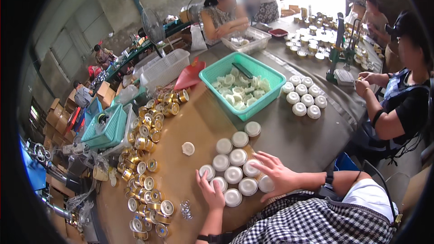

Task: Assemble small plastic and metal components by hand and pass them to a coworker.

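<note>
Both hands' fingers spread, holding nothing, left hand [211,193] and right hand [278,175] flanking white-capped jars [233,174].

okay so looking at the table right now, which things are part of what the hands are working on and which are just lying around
In hand:
left hand and right hand, both flat against the cluster of white round lids

Lying about:
lone white lid
gold tins
teal basket of white pieces
second lid group
red scoop
</note>
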Available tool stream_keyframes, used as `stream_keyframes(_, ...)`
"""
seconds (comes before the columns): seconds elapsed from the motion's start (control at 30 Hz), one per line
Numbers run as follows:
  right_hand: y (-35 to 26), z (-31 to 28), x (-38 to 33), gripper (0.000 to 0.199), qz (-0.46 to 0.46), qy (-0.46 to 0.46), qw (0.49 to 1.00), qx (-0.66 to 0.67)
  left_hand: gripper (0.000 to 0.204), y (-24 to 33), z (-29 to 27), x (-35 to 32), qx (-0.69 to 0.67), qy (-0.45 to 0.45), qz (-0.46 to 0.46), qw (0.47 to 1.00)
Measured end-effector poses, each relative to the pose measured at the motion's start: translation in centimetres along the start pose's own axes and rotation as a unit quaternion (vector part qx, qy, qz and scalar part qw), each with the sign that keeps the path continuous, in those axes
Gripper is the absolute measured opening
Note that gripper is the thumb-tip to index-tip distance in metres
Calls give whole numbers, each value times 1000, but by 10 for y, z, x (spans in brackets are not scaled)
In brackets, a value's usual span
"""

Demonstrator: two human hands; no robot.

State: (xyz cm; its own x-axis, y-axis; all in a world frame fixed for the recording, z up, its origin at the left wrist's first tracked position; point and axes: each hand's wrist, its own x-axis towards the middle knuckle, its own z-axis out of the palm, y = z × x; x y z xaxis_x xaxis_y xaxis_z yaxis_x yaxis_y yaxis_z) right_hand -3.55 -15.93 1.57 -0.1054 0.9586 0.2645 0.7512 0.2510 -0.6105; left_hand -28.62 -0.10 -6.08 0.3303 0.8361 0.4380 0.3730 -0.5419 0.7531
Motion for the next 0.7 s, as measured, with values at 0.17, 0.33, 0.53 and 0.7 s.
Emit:
stream_keyframes(0.17,11,29,-48,133,115,39,993,-9,60,15,22,7,1,-11,-3,1000)
stream_keyframes(0.33,25,46,-62,134,125,156,980,-13,55,28,57,8,3,-31,28,999)
stream_keyframes(0.53,33,39,-71,133,164,225,959,-44,48,59,103,13,-15,-58,74,995)
stream_keyframes(0.7,60,11,-90,138,183,271,939,-105,47,78,165,33,-44,-92,113,988)
